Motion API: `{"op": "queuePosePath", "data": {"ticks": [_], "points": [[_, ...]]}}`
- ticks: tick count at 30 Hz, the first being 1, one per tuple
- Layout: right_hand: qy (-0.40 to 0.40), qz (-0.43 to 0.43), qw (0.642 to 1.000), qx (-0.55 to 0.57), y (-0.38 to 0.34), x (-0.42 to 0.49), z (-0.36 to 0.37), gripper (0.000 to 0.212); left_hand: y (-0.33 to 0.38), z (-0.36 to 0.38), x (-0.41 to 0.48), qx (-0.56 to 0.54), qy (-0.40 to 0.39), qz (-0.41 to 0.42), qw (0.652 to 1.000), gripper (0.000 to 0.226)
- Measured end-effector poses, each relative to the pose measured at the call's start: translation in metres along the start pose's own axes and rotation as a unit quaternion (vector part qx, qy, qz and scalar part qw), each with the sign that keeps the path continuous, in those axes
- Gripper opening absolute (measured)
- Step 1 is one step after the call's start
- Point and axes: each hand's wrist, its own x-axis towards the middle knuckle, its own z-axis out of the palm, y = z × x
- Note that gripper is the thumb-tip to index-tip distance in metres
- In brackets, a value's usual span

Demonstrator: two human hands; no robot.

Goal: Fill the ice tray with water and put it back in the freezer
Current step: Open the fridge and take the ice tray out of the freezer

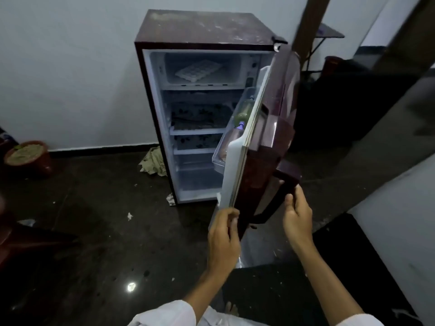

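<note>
1. The left grip (223, 231) is clasping the door (270, 128) by its edge, and the right grip (297, 215) is holding the handle (273, 203), both near 5 o'clock.
2. The ice tray (199, 70) is lying in the freezer (169, 69) at 12 o'clock.
3. A hard swing of the door is risking a spill from the tray.

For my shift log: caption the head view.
Left hand grips the open fridge door by its edge, right hand holds the handle; ice tray lies in the freezer compartment.
</note>
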Motion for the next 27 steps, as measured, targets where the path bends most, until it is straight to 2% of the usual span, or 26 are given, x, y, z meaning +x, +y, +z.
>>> {"op": "queuePosePath", "data": {"ticks": [2,4,6,12,19,27], "points": [[0.085,0.038,0.996,-0.005,0.003,-0.008,-0.008,0.036,0.005,0.001,0.005,-0.021,-0.002,-0.024,0.999,0.030],[0.183,0.045,0.982,-0.025,0.010,-0.019,-0.013,0.030,0.009,0.005,0.011,-0.037,-0.040,-0.039,0.998,0.033],[0.232,0.047,0.971,-0.040,0.017,-0.033,-0.016,0.026,0.012,0.012,0.016,-0.039,-0.085,-0.023,0.995,0.034],[0.237,0.051,0.968,-0.072,0.029,-0.053,-0.025,0.034,0.023,0.044,0.022,-0.060,-0.200,-0.002,0.978,0.039],[0.236,0.085,0.966,-0.056,0.033,-0.045,-0.045,0.052,0.049,0.083,0.034,-0.048,-0.339,0.021,0.939,0.059],[0.230,0.086,0.968,-0.055,0.054,-0.018,-0.094,0.071,0.067,0.141,0.032,-0.053,-0.354,0.037,0.933,0.068]]}}
